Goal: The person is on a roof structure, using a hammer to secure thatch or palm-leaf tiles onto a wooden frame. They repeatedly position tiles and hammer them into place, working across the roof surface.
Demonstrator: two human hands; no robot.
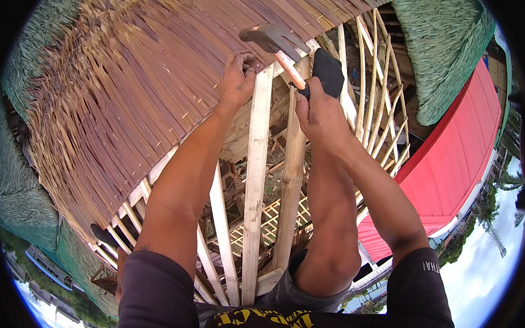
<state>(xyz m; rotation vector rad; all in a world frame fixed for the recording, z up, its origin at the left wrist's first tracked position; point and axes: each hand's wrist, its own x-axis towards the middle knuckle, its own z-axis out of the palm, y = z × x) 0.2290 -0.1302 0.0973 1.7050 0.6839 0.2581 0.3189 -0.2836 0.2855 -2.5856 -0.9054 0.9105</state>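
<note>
A claw hammer is in my right hand, whose fingers are wrapped round its handle. Its dark metal head is raised over the lower edge of the brown palm-leaf thatch. My left hand rests at that edge, its fingers curled in a pinch close to the top of a pale wooden rafter. Whatever those fingers hold is too small to make out. The hammer head is apart from the thatch edge and from my left hand.
My foot in a dark covering is braced by the frame, just beyond my right hand. Thin bamboo poles and a thick bamboo post span open gaps. Green thatch roofs and a red metal roof lie around.
</note>
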